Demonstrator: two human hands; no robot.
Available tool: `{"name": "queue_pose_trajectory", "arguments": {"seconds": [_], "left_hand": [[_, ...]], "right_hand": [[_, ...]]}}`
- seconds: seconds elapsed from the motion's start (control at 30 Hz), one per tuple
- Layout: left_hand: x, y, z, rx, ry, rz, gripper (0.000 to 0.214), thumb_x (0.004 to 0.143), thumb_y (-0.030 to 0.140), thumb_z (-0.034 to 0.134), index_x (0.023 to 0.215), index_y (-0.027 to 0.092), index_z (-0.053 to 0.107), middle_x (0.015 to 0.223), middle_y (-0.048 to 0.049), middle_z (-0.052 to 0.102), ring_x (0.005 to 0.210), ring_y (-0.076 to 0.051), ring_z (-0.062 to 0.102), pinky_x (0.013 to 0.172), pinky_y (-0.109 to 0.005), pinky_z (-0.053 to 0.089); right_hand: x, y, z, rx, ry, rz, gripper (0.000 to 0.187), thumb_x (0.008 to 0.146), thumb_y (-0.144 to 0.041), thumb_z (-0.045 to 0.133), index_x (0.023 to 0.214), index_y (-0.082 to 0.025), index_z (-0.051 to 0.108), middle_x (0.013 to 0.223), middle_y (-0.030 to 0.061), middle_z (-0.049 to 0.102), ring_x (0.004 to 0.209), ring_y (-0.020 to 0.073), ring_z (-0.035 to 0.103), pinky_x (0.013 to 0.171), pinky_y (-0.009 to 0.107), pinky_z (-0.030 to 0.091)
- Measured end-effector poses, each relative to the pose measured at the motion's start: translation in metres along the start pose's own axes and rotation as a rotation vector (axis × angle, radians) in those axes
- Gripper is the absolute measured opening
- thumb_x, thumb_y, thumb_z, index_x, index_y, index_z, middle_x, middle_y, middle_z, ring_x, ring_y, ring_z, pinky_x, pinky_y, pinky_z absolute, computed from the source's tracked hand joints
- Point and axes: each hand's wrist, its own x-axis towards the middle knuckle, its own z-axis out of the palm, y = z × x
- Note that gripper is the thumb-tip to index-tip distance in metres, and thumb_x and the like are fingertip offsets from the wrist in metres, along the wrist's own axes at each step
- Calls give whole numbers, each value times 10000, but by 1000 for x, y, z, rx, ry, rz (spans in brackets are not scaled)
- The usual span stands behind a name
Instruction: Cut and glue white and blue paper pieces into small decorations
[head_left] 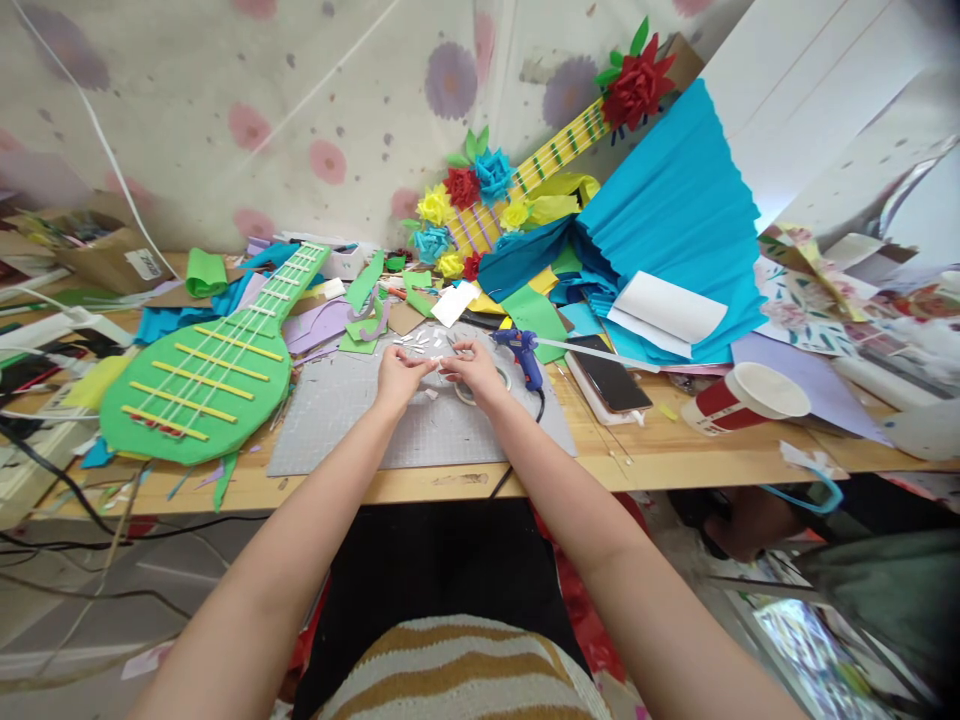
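Small white piece (435,367): a scrap, too small to tell of what material, held above the grey cutting mat (420,425) near the mat's far edge, about midway along the worktop (675,455).

Left hand (397,378): fingers curled, tips pinched on the left end of the small white piece.

Right hand (472,368): fingers curled likewise, tips closed on the right end; both hands meet over the mat.

Tape roll (480,388): flat on the mat, partly hidden under the right hand.

White scraps (416,343): several, scattered on the mat just beyond the hands.

Blue glue gun (521,353): at the mat's far right corner, just beside the right hand, its cord running off the near edge.

Phone (611,380): dark screen up, right of the mat.

Red paper cup (742,397): on its side, towards the right end of the worktop.

Green paper guitar (210,370): flat at the left end, yellow strips across its body, touching the mat's left edge.

Flowered guitar (525,175): leaning against the back wall, paper blossoms on it.

Blue pleated paper (667,220): fanned out at the rear right.
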Motion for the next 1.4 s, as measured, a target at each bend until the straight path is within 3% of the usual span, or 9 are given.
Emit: {"name": "queue_pose_trajectory", "arguments": {"seconds": [0.27, 0.43, 0.67, 1.03, 1.4], "left_hand": [[-2, 4, 4, 7, 33, -15, 524, 498, 196, 723, 742, 224, 259, 573, 63, 587, 519, -100, 551, 582, -214, 382], [-4, 9, 7, -91, 86, -106, 493, 516, 137, 696, 739, 221, 264, 587, 60, 608, 508, -82, 534, 603, -229, 409], [-4, 12, 9, -152, 113, -176, 469, 537, 79, 668, 719, 216, 259, 583, 53, 611, 500, -71, 536, 586, -217, 404], [-7, 12, 4, -149, 119, -252, 428, 559, 209, 721, 802, 192, 369, 710, -4, 619, 610, -119, 610, 605, -260, 476], [-7, 8, 1, -127, 88, -191, 419, 534, 139, 704, 828, 182, 408, 657, 18, 635, 568, -94, 591, 644, -250, 462]], "right_hand": [[2, 2, -2, 55, -18, 7, 324, 605, -140, 622, 849, -196, 417, 602, -58, 595, 554, 92, 599, 532, 195, 447], [2, 2, 0, 92, -2, 49, 219, 702, -228, 574, 833, -202, 401, 589, -43, 593, 568, 112, 621, 546, 225, 480], [5, 12, 1, -33, -40, -74, 460, 521, -133, 685, 877, -206, 404, 631, -84, 575, 543, 82, 576, 626, 264, 505], [10, 14, 5, -202, 34, -90, 462, 528, -150, 673, 872, -223, 373, 629, -92, 548, 526, 92, 553, 626, 298, 506], [2, 3, 7, -138, -8, -24, 476, 517, -108, 688, 848, -218, 364, 596, -98, 543, 505, 82, 548, 572, 254, 495]]}}
